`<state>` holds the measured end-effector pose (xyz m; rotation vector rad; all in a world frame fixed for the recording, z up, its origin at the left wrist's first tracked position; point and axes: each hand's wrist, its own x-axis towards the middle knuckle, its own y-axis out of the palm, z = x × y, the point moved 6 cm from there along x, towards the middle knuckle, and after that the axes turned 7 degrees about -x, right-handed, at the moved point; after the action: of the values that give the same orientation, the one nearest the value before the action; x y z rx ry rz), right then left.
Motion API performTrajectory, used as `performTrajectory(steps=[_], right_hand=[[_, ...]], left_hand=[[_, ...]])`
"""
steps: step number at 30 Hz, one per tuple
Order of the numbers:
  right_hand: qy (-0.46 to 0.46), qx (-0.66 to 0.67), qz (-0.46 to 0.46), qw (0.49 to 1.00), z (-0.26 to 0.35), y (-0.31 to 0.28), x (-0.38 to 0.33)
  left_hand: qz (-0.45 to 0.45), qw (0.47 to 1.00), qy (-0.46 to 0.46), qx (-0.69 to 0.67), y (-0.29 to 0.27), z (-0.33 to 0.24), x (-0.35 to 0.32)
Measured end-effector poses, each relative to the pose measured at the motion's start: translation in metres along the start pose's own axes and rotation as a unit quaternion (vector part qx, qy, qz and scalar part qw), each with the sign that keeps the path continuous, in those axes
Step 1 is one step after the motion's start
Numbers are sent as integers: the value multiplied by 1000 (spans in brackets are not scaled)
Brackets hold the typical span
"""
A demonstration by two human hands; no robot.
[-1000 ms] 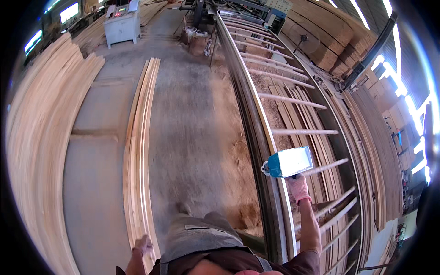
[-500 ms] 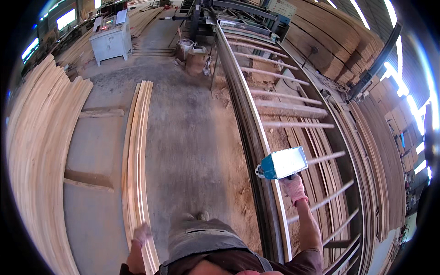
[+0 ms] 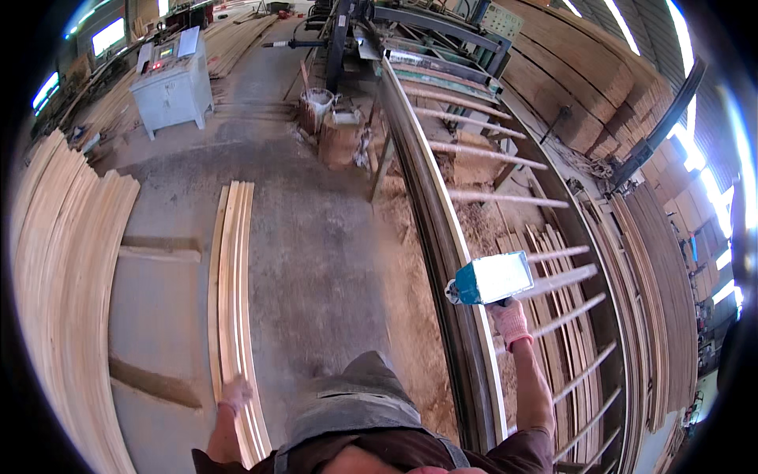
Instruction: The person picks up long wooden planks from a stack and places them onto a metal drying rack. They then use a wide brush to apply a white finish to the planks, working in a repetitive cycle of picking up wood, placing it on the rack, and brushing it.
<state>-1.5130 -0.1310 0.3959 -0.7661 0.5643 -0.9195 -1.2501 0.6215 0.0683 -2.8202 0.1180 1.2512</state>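
Observation:
My right hand (image 3: 511, 320), in a pale pink glove, is closed around the handle of a teal glue spreader (image 3: 469, 283), box-shaped with a bright white top. The spreader sits over the pale upper edge of a long board (image 3: 432, 166) that stands on edge along the left side of a metal frame. What lies under the spreader is hidden. At the lower left, my left hand (image 3: 236, 393), also gloved, hangs over several long pale wood strips (image 3: 234, 300). Its fingers are smeared, and I cannot tell whether it touches them.
Rungs (image 3: 509, 200) cross the metal frame (image 3: 580, 217), with brown boards below. A wide stack of pale boards (image 3: 67, 316) stands at far left on wooden bearers (image 3: 158, 254). Ahead are a grey control cabinet (image 3: 171, 95), a bucket (image 3: 317, 103) and a machine (image 3: 339, 47).
I have moved forward alongside the frame, and the glue spreader has travelled with my right hand past several rungs. The cabinet and bucket look nearer. My left hand stays over the strips.

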Motion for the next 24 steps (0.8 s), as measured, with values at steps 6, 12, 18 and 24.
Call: performTrajectory(steps=[6,12,18,24], right_hand=[[27,-32,35,999,90,49,177],[-5,-30,24,999,172,103,366],[35,-71,22,997,283,141,529],[-22,-43,17,999,398,196,693]], left_hand=[[115,984,130,-24,172,-298,145],[43,996,-3,75,236,-312,230],[42,980,-191,34,240,-234,249],[42,989,-117,76,307,-382,407]])
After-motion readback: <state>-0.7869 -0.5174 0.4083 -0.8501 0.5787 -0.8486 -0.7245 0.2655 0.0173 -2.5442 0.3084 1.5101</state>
